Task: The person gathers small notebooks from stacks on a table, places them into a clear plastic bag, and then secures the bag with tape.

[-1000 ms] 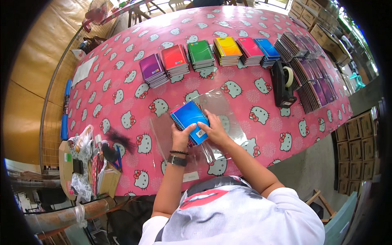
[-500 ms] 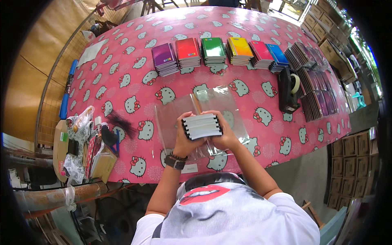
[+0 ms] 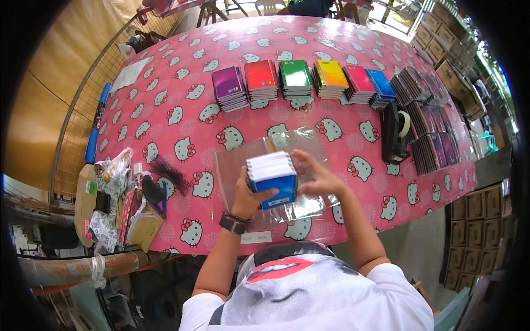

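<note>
A stack of small spiral notebooks is held over the near middle of the table, its blue cover toward me and white page edges on top. My left hand grips the stack from its left side, thumb across the blue cover. Just off the stack's right side, my right hand is open with fingers apart. Beneath lie clear plastic sleeves, flat on the pink patterned tablecloth. A small white paper slip rests at the table's near edge.
Notebook piles in purple, red, green, yellow, pink and blue form a row farther back. A black tape dispenser stands right, beside plastic-wrapped notebook bundles. Bags and tools clutter the left edge. Cartons are stacked at right.
The notebook stack has tilted, bringing its blue cover into view. My right hand has let go and moved off to the right; my left hand keeps its hold.
</note>
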Demonstrator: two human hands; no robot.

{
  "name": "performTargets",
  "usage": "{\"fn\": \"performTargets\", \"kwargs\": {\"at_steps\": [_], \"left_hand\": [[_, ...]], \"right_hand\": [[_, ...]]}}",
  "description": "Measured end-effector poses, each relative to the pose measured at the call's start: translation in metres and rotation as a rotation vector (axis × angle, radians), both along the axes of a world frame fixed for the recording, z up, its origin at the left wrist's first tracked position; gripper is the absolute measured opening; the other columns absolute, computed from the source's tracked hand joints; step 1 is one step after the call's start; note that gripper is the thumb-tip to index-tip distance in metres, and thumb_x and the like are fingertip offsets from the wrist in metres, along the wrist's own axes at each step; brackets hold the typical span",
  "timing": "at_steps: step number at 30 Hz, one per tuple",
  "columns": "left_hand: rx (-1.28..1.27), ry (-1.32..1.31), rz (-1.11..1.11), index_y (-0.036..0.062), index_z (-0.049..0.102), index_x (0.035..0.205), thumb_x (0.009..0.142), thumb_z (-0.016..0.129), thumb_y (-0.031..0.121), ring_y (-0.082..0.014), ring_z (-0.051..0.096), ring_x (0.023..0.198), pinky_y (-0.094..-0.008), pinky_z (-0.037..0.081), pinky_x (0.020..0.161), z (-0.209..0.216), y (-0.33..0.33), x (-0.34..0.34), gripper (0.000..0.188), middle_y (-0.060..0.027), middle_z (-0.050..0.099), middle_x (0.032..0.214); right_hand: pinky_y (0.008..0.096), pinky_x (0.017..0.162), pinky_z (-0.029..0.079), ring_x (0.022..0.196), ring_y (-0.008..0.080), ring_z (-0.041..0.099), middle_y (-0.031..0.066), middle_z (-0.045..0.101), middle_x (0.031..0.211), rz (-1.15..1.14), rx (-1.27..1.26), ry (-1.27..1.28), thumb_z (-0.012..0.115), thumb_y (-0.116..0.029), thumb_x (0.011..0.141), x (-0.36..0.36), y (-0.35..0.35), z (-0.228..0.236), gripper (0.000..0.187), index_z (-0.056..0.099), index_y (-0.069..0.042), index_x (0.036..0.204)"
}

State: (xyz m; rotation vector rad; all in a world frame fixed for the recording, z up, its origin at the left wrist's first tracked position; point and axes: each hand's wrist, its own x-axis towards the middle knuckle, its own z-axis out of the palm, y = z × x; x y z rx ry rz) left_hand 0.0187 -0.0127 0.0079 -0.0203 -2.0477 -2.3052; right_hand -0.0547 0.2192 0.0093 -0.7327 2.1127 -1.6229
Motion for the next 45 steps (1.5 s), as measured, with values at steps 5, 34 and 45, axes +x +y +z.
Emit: {"fn": "performTargets", "kwargs": {"at_steps": [5, 34, 45], "left_hand": [[0.387, -0.478, -0.070, -0.0023, 0.053, 0.107, 0.073, 0.075, 0.023, -0.0177, 0.060, 0.089, -0.0307, 0.049, 0.079, -0.005, 0.000, -0.036, 0.048, -0.0096, 0.061, 0.099], [-0.653, -0.356, 0.225, -0.0119, 0.018, 0.134, 0.069, 0.068, 0.053, -0.0389, 0.034, 0.123, -0.0431, 0.028, 0.103, -0.015, 0.026, -0.017, 0.105, -0.0308, 0.033, 0.132], [-0.438, -0.146, 0.389, -0.0081, 0.039, 0.129, 0.095, 0.034, 0.036, -0.0376, 0.037, 0.120, -0.0412, 0.028, 0.101, -0.057, 0.034, 0.008, 0.055, -0.0232, 0.041, 0.131]], "right_hand": [[0.0388, 0.084, 0.041, 0.101, 0.0268, 0.048, 0.0086, 0.056, 0.101, -0.470, 0.464, 0.594, 0.067, -0.019, 0.072, -0.046, 0.020, -0.042, 0.029, 0.063, -0.009, 0.100], [0.0391, 0.071, 0.051, 0.086, 0.0278, 0.059, 0.0126, 0.057, 0.095, -0.182, 0.676, 0.572, 0.057, -0.006, 0.076, 0.084, -0.086, 0.009, 0.027, 0.059, -0.004, 0.103], [0.0275, 0.069, 0.049, 0.078, 0.0158, 0.061, 0.0165, 0.064, 0.091, -0.395, 0.273, 0.199, 0.064, -0.014, 0.081, 0.017, -0.042, -0.026, 0.040, 0.054, 0.004, 0.116]]}}
